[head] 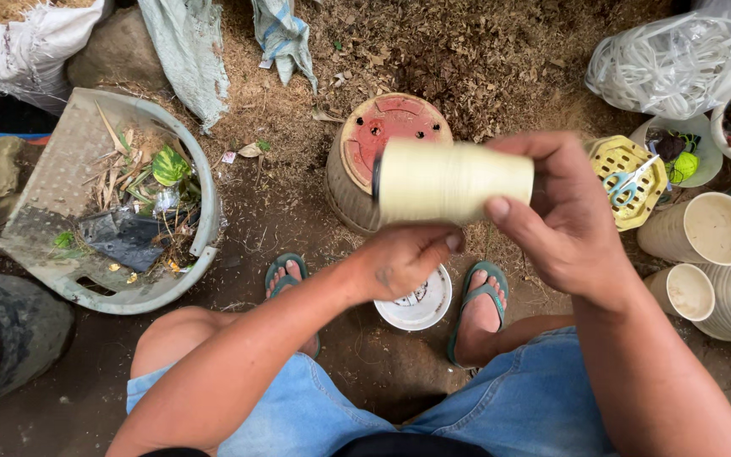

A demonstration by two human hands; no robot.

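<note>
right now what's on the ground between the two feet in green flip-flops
In the head view, a small white round plastic pot sits on the dirt between the two feet, partly hidden under the left hand.

Bare dirt floor point(298, 220) lies open between a debris-filled basin point(200, 182) left and stacked pots point(712, 254) right; an upturned pot point(365, 161) blocks ahead.

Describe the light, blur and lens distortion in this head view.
Head view: soft, even daylight with faint shadows; no glare on the cream spool; right hand and left hand sharp; wide lens bows the pots at the frame's edge.
</note>
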